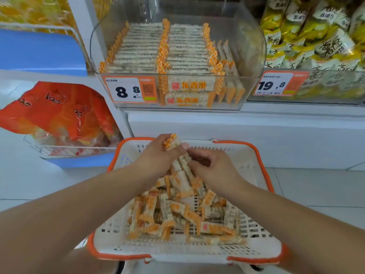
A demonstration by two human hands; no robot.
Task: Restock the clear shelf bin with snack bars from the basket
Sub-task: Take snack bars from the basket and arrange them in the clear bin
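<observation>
Both hands are gathering orange-and-white wrapped snack bars (178, 165) above the white perforated plastic basket with orange rim (262, 252): the left hand (158, 155) is gripping the bundle while the right hand (211, 167) is pinching it, long axes pointing toward the clear plastic shelf bin (252, 46) lying straight ahead and above

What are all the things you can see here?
snack bars: many, orange and white, loose in the basket.
basket: one, white with orange rim, on the floor.
clear shelf bin: one, holds neat rows of bars.
price tags: two, orange and white, on bin fronts.
yellow bags: many, right bin.
red bags: several, lower left rack.
left hand: grip on a bundle of bars.
right hand: grip on the same bundle.
</observation>
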